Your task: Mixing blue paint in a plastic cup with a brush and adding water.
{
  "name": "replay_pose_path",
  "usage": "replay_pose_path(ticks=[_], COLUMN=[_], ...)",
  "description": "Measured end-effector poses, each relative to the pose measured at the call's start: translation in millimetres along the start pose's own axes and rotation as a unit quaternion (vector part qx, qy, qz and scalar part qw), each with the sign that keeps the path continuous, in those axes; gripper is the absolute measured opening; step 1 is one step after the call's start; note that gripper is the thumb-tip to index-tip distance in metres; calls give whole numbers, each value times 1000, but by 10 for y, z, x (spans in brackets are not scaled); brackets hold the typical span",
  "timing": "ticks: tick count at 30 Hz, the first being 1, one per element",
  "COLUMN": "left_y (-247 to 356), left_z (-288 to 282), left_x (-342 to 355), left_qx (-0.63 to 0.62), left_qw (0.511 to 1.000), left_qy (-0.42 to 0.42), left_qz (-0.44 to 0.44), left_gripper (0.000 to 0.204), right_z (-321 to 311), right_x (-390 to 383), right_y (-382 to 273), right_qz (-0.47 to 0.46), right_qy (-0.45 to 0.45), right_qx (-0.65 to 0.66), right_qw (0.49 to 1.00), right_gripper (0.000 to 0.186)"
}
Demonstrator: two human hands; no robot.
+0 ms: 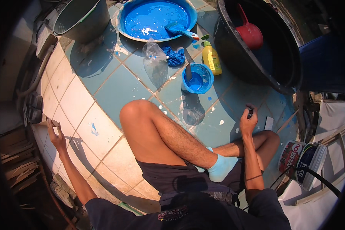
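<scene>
Out to the left, my left hand (56, 137) is raised over the pale tiles, its fingers stretched out and apart; I see nothing held in it. My right hand (248, 122) curls its fingers around a small black object (250, 113), too hidden to name, above my bent right knee. Ahead of that hand stands a small blue tub (208, 81) of blue paint with a stick-like tool (188, 73) leaning in it. A yellow pump bottle (212, 59) is beside the tub. Farther off, a wide basin (142, 19) holds blue paint, with a paint-covered brush (176, 28) resting on its rim.
A clear plastic bag (154, 51) and a crumpled blue bag (174, 56) lie near the basin. A grey bucket (82, 25) stands far left. At the far right, a large black tub (272, 76) contains a red dipper (251, 34). A paint pail (301, 163) lies at right.
</scene>
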State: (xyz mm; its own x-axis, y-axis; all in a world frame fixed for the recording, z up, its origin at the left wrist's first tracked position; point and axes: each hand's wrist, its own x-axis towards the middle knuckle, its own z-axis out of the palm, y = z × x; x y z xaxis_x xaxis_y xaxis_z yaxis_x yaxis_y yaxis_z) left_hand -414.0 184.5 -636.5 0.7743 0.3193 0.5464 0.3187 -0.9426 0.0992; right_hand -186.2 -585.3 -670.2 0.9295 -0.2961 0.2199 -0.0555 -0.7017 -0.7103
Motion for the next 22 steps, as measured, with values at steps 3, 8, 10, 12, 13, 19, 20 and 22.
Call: replay_pose_path(ticks=[3, 8, 10, 12, 13, 19, 20, 22], left_y=[355, 1118, 1649, 2262, 2387, 2611, 2670, 2998], left_z=[-70, -154, -260, -336, -333, -337, -390, -479], left_x=[-237, -318, -151, 183, 282, 484, 511, 637], left_qx=[8, 65, 18, -175, -189, -150, -150, -187], left_qw=[980, 942, 938, 945, 948, 854, 854, 889], left_qy=[-177, -285, -295, -219, -219, -491, -491, -413], left_qz=[-89, -165, -179, -167, -133, -83, -87, -65], left_gripper=[96, 98, 95, 82, 77, 64, 64, 70], right_z=[0, 299, 537, 714, 773, 586, 549, 508], right_x=[224, 623, 750, 857, 919, 983, 946, 889], right_y=[-944, -2039, -2199, -2298, -2302, -2271, -2229, -2133], right_qz=[-64, -304, -357, -459, -463, -494, -496, -440], right_qy=[-51, -233, -241, -267, -270, -206, -208, -265], right_qx=[87, 21, -7, -75, -71, -61, -60, -112], right_qw=[993, 924, 903, 844, 841, 842, 841, 851], right_gripper=[18, 29, 32, 30, 30, 11, 11, 10])
